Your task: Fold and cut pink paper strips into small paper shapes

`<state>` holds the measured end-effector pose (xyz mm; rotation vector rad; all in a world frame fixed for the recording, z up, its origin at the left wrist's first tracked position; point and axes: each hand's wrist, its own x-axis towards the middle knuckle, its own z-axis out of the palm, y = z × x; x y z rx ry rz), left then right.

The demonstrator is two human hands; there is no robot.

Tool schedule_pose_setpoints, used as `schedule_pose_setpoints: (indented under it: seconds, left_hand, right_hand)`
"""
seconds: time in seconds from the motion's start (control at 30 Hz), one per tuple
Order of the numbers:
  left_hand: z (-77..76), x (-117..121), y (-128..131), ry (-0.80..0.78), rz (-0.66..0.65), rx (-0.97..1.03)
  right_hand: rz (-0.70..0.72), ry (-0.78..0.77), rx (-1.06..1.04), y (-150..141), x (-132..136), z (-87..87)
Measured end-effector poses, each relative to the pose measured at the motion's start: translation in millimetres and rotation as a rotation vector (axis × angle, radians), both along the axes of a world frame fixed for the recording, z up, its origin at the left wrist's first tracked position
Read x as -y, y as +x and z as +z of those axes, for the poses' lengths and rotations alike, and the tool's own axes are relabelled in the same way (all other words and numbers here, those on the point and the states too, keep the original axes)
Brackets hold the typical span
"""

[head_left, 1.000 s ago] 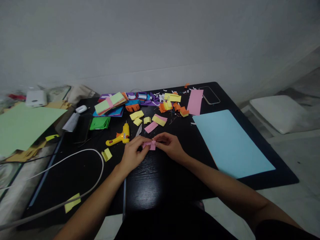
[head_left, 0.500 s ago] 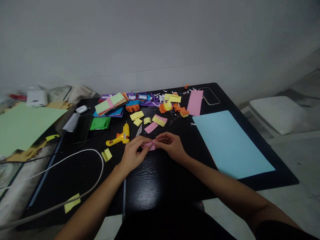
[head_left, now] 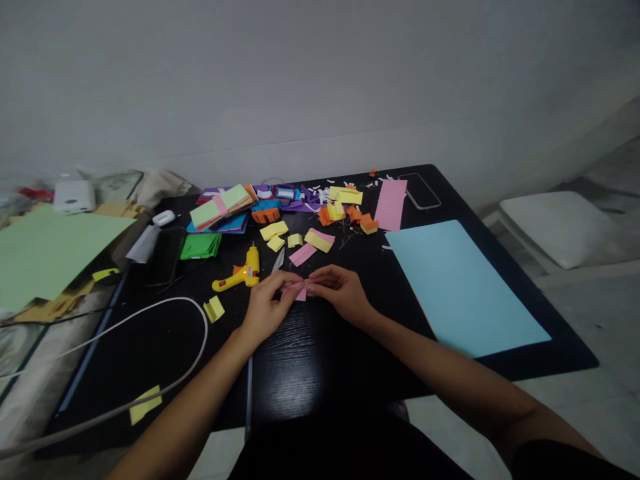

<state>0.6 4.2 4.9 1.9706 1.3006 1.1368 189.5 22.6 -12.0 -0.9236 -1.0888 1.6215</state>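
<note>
In the head view, your left hand [head_left: 267, 303] has its fingers clamped on the small pink paper [head_left: 301, 294], over the near-middle of the black worktop [head_left: 350, 363]; your right hand [head_left: 345, 293] has its fingers pinched together at the paper's three o'clock end; from that paper, the yellow glue gun [head_left: 244, 273] lies at ten o'clock, the scissors [head_left: 279, 261], partly hidden, at eleven, a pink strip [head_left: 302, 255] at twelve, the light-blue sheet [head_left: 465, 293] at three.

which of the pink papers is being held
The small pink piece held between the left hand and right hand; the others, like the long sheet and short strip, lie farther back, untouched.
</note>
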Motion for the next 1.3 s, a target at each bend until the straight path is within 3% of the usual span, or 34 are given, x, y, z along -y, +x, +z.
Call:
schedule_pose_setpoints:
  seconds: [0.23,0.7,1.03,1.3]
  left_hand:
    - [-3.3,1.0,0.5,-0.056,0.055,0.053]
    - [1.2,1.0,1.2,0.100,-0.025,-0.010]
    - [0.7,0.8,0.9,0.086,0.016,-0.014]
    - [-1.8,1.2,0.1,0.093,-0.001,0.012]
  right_hand:
    - [0.095,0.026,0.049,-2.1,2.4,-0.7]
    - [0.050,0.118,0.131,-3.2,5.9,-6.2]
    - [0.075,0.145,0.128,-2.1,4.8,-5.9]
    - [0.101,0.083,0.064,-3.2,3.4,-1.9]
